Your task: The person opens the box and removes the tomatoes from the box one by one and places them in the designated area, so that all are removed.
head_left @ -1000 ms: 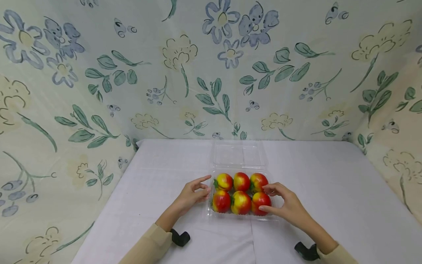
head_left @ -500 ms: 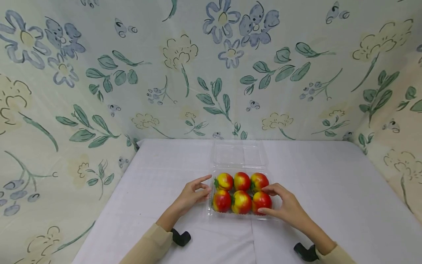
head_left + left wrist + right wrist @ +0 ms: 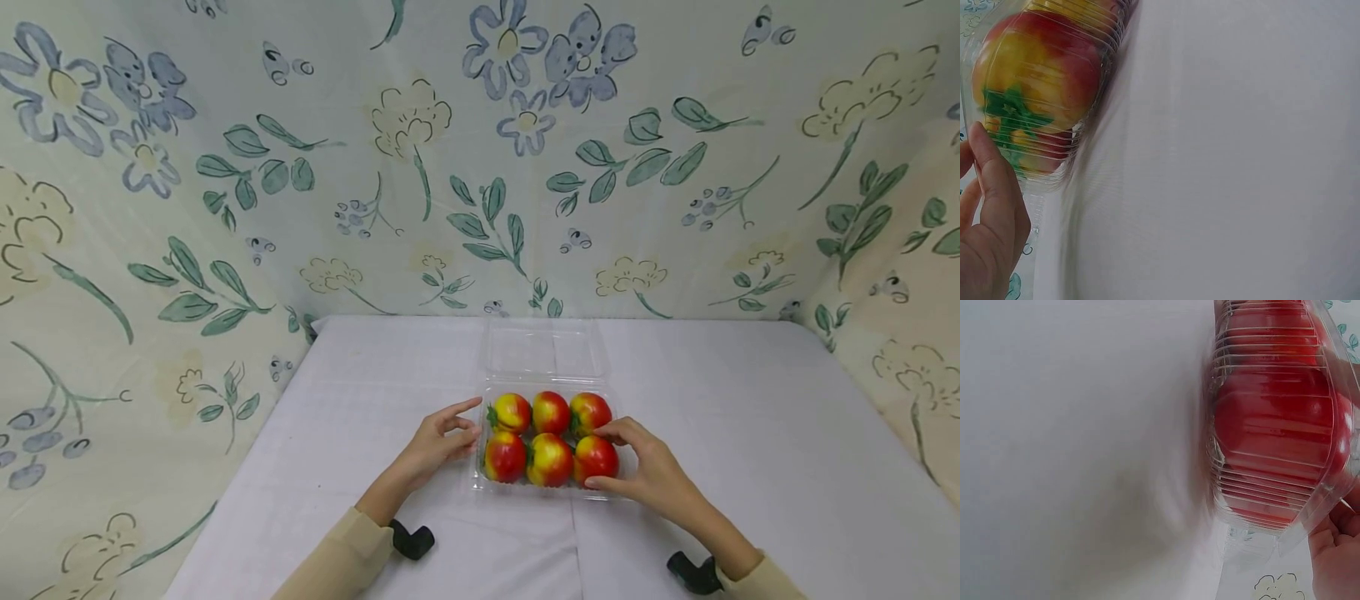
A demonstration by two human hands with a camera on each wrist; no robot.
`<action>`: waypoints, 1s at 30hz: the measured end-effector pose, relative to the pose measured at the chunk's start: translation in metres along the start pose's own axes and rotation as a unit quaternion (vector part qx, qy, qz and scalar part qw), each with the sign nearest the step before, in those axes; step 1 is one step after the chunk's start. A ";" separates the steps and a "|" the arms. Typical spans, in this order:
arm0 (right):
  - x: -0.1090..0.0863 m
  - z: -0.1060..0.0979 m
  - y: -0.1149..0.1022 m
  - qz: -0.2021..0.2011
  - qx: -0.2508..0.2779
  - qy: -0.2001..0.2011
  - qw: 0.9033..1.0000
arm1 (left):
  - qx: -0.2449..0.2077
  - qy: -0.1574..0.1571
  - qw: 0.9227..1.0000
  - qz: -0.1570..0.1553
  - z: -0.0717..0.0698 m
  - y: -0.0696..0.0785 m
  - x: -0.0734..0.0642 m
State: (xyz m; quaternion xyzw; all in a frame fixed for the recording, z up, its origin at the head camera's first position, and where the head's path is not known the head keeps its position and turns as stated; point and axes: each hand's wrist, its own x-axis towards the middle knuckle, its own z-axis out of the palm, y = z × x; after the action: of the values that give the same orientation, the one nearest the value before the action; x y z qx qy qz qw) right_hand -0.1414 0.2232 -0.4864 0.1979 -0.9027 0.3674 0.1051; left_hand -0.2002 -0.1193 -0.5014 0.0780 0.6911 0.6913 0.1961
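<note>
A clear hinged plastic box holds several round red-and-yellow fruits in two rows. Some show a green leafy cap, like the fruit in the left wrist view. My left hand touches the box's left side with loosely bent fingers. At the front right corner, my right hand has its thumb and fingers curved round a mostly red fruit seated in the box. In the right wrist view, ribbed plastic covers that end's red fruit, and part of my right hand is hidden behind the box.
The box's clear lid lies folded back behind it. A white cloth covers the table, and a floral curtain rises behind and at both sides. Black wrist mounts sit by my wrists.
My right thumb has shifted slightly toward the front of the corner fruit, and the right fingertips have edged a little left. My left hand and the box stay put.
</note>
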 end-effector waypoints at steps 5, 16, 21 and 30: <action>0.001 -0.001 0.000 -0.003 -0.003 -0.003 1.000 | -0.001 0.000 1.000 0.000 0.000 0.001 -0.001; 0.000 -0.003 0.002 -0.013 -0.002 -0.002 1.000 | -0.005 -0.001 1.000 -0.004 0.000 0.001 -0.001; 0.000 -0.006 0.001 -0.007 0.006 -0.011 1.000 | -0.003 0.001 1.000 -0.002 0.000 0.002 -0.001; 0.002 -0.010 0.000 0.003 0.018 -0.016 1.000 | 0.001 0.002 1.000 -0.002 0.000 0.003 -0.002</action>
State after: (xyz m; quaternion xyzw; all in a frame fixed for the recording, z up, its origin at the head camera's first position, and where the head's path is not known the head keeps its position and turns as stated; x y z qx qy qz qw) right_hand -0.1427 0.2297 -0.4786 0.2029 -0.8979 0.3811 0.0860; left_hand -0.1988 -0.1195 -0.4984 0.0755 0.6921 0.6904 0.1964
